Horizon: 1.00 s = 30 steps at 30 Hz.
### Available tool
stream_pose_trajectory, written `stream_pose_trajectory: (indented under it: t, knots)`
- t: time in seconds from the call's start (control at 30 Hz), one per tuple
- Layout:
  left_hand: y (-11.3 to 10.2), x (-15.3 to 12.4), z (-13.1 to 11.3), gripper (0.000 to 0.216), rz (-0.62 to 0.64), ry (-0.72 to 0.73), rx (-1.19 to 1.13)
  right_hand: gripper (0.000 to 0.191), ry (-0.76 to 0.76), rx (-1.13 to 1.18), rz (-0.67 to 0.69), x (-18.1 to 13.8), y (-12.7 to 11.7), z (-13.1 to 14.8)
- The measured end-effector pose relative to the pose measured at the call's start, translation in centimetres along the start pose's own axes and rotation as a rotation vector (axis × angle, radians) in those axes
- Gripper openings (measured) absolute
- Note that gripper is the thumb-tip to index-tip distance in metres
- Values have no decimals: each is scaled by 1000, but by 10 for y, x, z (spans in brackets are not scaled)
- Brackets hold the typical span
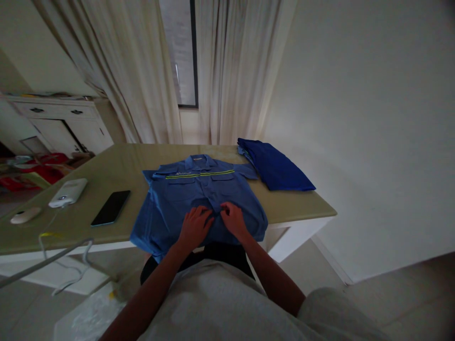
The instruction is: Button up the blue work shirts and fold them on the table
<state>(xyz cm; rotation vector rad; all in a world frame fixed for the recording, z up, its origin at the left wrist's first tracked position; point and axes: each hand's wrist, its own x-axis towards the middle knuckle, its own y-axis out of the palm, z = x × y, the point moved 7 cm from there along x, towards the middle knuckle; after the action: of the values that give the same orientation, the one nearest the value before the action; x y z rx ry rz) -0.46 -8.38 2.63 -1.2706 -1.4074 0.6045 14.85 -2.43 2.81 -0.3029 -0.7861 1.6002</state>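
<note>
A blue work shirt [199, 194] with a yellow-green stripe across the chest lies spread on the table [117, 166], collar away from me, its hem hanging over the near edge. My left hand [194, 226] and my right hand [232, 219] rest side by side on the shirt's lower front, at the button placket. Both hands have their fingers curled and pinched on the fabric at the middle seam.
A folded dark blue garment [275, 166] lies at the table's far right corner. A black phone [111, 207], a white power bank [68, 192] with a cable and a white mouse [24, 215] lie at the left. Curtains, a window and a white cabinet [60, 123] stand behind.
</note>
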Motion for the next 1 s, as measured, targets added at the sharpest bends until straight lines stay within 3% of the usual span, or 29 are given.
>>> stream_pose_trajectory:
  t: [0.13,0.33,0.5,0.6,0.77,1.0]
  knots:
    - [10,19,-10,22,122,12,-46,36,-83,-57,-32,-11,5,7]
    - [20,29,0,14,201,-81,-148,37,-122,-159,6,-21,7,15]
    - [7,21,8,10,135,-63,-293,37,-111,-109,-101,-17,-5,19]
    - [3,13,10,8,135,-93,-444,25,-155,-21,-70,-16,2,21]
    - [4,8,9,10,107,-167,-638,4,-91,105,-47,-17,10,4]
    - [-2,7,7,13,-39,-159,-472,22,-122,201,-40,-17,0,1]
